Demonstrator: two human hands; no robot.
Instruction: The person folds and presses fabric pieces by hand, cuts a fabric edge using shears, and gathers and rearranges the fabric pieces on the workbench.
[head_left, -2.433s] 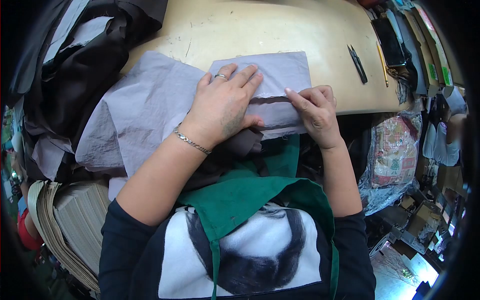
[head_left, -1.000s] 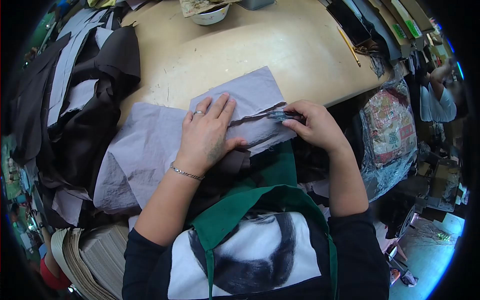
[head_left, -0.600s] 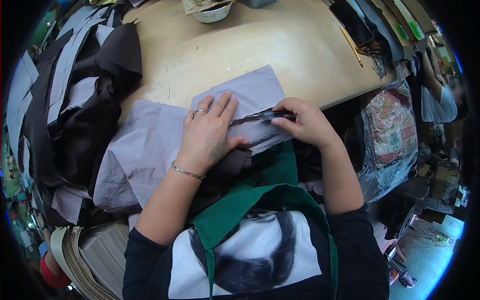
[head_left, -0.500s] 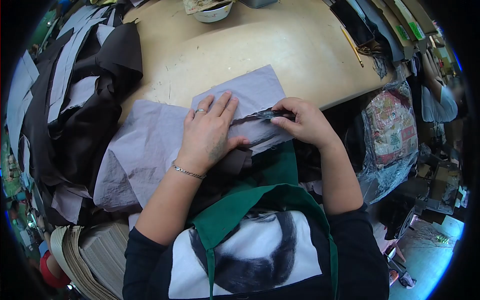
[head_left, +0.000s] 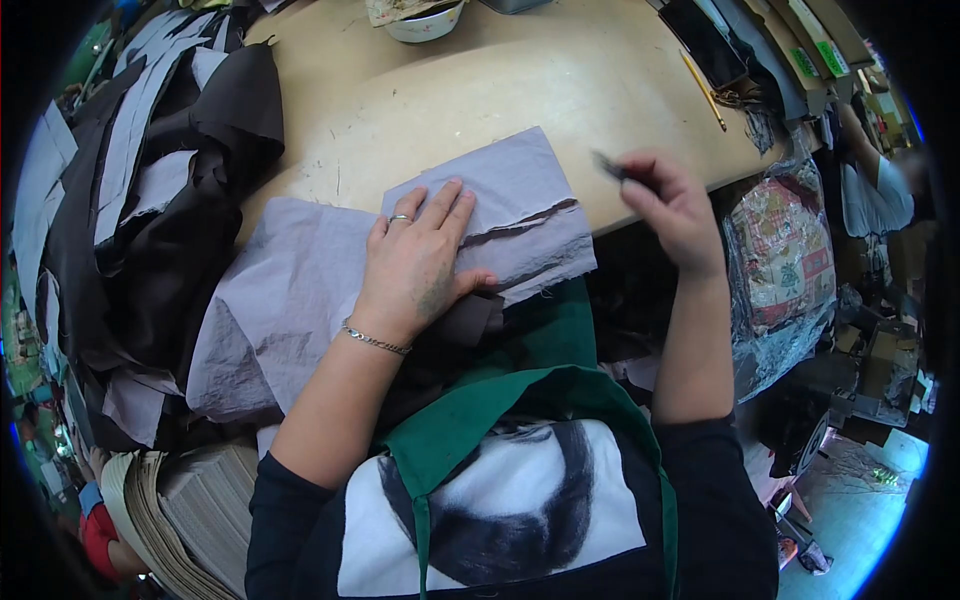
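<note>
My left hand [head_left: 418,258] lies flat with fingers spread on a grey-lilac cloth piece [head_left: 505,180] at the table's near edge. To the right of those fingers, a slit with a dark inner layer [head_left: 525,222] runs across the cloth, whose lower edge is frayed. My right hand [head_left: 672,205], blurred, is raised to the right of the cloth and apart from it. Its fingers are closed around small dark thread snips [head_left: 609,166], tip pointing up and left. More grey-lilac cloth [head_left: 290,285] spreads out to the left of my left hand.
Dark and grey cloth [head_left: 235,110] is heaped on the left of the table [head_left: 480,90]. A white bowl [head_left: 425,27] stands at the back. A pencil [head_left: 704,92] lies at the right, near a plastic-wrapped bundle [head_left: 782,255]. Another person's red sleeve [head_left: 98,540] shows lower left.
My right hand has lifted the thread snips off the slit and moved up and right. The slit's right end now shows. My left hand has stayed in place.
</note>
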